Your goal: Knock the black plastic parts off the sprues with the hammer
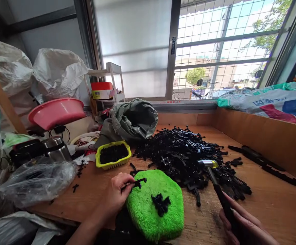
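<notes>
Pinched in my left hand (118, 190) are slim black plastic parts (140, 183) with rounded knobs at their ends, held over the left edge of a green fuzzy pad (153, 217). A small cluster of black pieces (161, 205) lies on the pad's middle. My right hand (244, 221) is wrapped round the black handle of a small hammer (221, 197). The hammer's head, silvery with a yellow end, is raised in front of a big heap of black plastic parts (178, 153). How many parts my left fingers hold is hard to make out.
Left of the heap stands a yellow basket (113, 166) of black bits, with a grey-green sack (135, 119) behind it. A steel flask (57, 148), clear plastic bag (40, 180) and pink basin (57, 112) crowd the left. Black strips (262, 160) lie by the wooden side board (270, 146).
</notes>
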Tool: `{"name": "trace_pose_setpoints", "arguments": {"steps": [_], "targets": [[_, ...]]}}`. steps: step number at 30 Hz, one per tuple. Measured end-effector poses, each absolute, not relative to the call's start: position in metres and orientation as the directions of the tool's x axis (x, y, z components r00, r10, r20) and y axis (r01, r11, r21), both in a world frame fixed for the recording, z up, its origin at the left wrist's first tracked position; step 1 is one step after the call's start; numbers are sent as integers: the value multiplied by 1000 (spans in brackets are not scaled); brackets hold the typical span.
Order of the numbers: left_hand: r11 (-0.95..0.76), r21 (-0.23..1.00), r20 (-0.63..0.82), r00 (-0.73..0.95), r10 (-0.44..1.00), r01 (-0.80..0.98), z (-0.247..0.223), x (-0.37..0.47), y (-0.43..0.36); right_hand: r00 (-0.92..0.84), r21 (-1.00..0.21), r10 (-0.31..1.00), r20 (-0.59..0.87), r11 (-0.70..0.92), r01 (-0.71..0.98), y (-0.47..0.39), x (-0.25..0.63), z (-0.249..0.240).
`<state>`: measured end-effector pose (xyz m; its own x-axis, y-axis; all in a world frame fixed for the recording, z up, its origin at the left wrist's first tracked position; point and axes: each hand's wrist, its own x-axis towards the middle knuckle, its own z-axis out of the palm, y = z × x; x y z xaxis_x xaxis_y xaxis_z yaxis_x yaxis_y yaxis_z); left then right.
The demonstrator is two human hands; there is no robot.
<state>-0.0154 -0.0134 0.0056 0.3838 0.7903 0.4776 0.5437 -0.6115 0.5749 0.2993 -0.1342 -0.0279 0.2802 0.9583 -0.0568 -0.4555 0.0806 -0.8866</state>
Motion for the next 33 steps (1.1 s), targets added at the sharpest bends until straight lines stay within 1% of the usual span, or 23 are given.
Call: {"name": "trace_pose_setpoints", "arguments": {"steps": [2,5,8,10,12,14,15,16,17,19,21,22,25,28,31,33], "targets": [[-710,441,526,483,700,548,6,-14,-17,277,-887,959,-61,75,-455,-135,298,-26],[-798,266,523,615,590,540,9,-18,-17,271,-888,961,-48,83,-452,-136,296,-23],[-795,140,528,635,564,590,5,-27,-10,268,-889,963,-36,91,-448,-138,294,-21],[-767,101,519,625,584,633,0,-31,-5,260,-895,965,-28,92,-436,-138,295,-22],[-730,118,532,578,619,674,-4,-31,-5,252,-901,967,-21,91,-423,-137,297,-24],[-703,192,564,509,650,685,-3,-22,-13,249,-904,968,-19,90,-418,-136,300,-27],[-710,230,559,507,656,666,0,-16,-19,248,-904,969,-21,87,-418,-135,301,-28],[-733,256,533,541,651,630,4,-7,-27,243,-906,970,-25,81,-416,-135,303,-29],[-773,265,473,621,625,576,8,2,-35,239,-907,971,-28,76,-414,-135,303,-29],[-855,259,296,805,513,450,17,18,-49,233,-911,972,-32,68,-407,-136,303,-27],[-875,260,170,873,457,408,22,31,-54,235,-915,972,-31,67,-398,-138,301,-24],[-869,253,144,871,469,426,23,34,-52,238,-916,971,-27,71,-394,-139,299,-22],[-829,209,146,821,552,519,21,35,-40,241,-920,970,-19,78,-385,-141,295,-18],[-801,189,152,789,595,568,18,27,-27,260,-921,965,-40,66,-385,-141,294,-17],[-765,211,165,750,641,608,17,13,-22,267,-914,963,-33,79,-399,-140,293,-17],[-738,253,217,707,673,625,16,3,-22,265,-915,964,-21,88,-394,-140,293,-17]]}}
